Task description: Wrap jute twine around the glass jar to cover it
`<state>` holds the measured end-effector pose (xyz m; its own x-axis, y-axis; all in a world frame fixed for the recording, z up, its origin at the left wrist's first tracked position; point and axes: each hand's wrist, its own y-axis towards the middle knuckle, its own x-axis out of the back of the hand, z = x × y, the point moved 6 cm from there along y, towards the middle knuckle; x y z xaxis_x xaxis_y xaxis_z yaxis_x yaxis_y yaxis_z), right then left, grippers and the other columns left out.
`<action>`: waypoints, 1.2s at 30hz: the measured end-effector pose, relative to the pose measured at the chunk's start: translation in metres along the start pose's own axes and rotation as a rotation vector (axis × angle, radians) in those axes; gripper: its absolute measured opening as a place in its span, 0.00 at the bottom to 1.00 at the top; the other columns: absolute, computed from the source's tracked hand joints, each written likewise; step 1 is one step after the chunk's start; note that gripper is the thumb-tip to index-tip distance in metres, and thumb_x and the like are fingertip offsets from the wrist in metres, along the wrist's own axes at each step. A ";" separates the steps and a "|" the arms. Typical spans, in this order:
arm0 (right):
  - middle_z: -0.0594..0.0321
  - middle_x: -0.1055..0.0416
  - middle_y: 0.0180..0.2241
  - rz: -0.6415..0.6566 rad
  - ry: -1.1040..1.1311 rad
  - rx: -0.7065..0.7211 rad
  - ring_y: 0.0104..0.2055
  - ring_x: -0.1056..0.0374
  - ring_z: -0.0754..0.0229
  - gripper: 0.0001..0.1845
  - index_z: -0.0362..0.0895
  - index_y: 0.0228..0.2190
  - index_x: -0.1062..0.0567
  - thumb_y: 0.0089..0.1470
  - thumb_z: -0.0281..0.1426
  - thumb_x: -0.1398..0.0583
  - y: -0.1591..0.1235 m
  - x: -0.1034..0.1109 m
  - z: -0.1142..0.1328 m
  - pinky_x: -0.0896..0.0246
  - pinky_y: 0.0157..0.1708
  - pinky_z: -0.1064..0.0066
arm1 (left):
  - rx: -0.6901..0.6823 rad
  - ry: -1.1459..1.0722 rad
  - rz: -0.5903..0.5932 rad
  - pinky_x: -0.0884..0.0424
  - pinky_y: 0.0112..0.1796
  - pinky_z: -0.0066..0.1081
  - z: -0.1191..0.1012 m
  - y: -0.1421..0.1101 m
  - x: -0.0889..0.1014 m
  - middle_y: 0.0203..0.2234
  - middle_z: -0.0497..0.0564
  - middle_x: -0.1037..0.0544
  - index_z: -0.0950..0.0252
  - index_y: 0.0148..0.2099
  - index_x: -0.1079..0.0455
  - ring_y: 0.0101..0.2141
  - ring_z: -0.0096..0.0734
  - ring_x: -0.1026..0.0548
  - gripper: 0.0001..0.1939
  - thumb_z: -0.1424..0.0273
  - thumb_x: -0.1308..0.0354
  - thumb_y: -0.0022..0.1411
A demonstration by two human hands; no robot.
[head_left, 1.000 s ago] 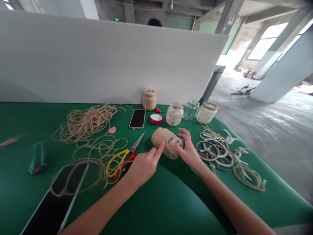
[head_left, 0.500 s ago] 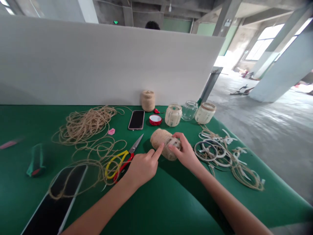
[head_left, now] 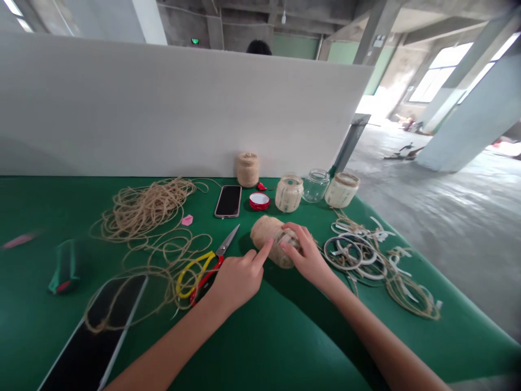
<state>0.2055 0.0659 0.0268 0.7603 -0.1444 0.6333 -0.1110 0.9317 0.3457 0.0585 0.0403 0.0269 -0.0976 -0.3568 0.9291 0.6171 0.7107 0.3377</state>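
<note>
A glass jar (head_left: 264, 230) lies on its side, its left part wrapped in jute twine and its right part showing a pale, patterned surface. My right hand (head_left: 306, 251) grips that right part, thumb on the near side and fingers over the top. The index finger of my left hand (head_left: 240, 277) is stretched out and presses on the jar beside the edge of the wrapping; the other fingers are curled. A strand of jute twine (head_left: 171, 297) runs into my left hand from the left. Scissors (head_left: 223, 247) with yellow and red handles lie beside that hand, blades half apart.
A twine heap (head_left: 148, 209), a phone (head_left: 228, 201) and red tape roll (head_left: 259, 202) lie behind. Several jars (head_left: 289, 193) and a twine-covered jar (head_left: 248, 170) stand near a white partition (head_left: 183, 108). Tangled rings and cords (head_left: 354, 252) lie right; a tablet-like device (head_left: 91, 336) front left.
The view has tilted up very slightly. Both hands stay on the jar; my right fingers have shifted slightly on it.
</note>
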 end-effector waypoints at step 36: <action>0.60 0.37 0.45 -0.048 0.044 -0.025 0.46 0.37 0.55 0.25 0.49 0.47 0.38 0.45 0.37 0.41 -0.004 -0.006 0.002 0.41 0.47 0.61 | -0.036 -0.303 -0.012 0.34 0.22 0.26 0.001 0.001 -0.003 0.27 0.49 0.26 0.67 0.64 0.61 0.23 0.28 0.30 0.29 0.77 0.61 0.61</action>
<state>0.2004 0.0627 0.0231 0.7920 -0.1745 0.5850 -0.0582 0.9324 0.3568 0.0585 0.0425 0.0249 -0.3300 -0.1646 0.9295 0.6410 0.6837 0.3487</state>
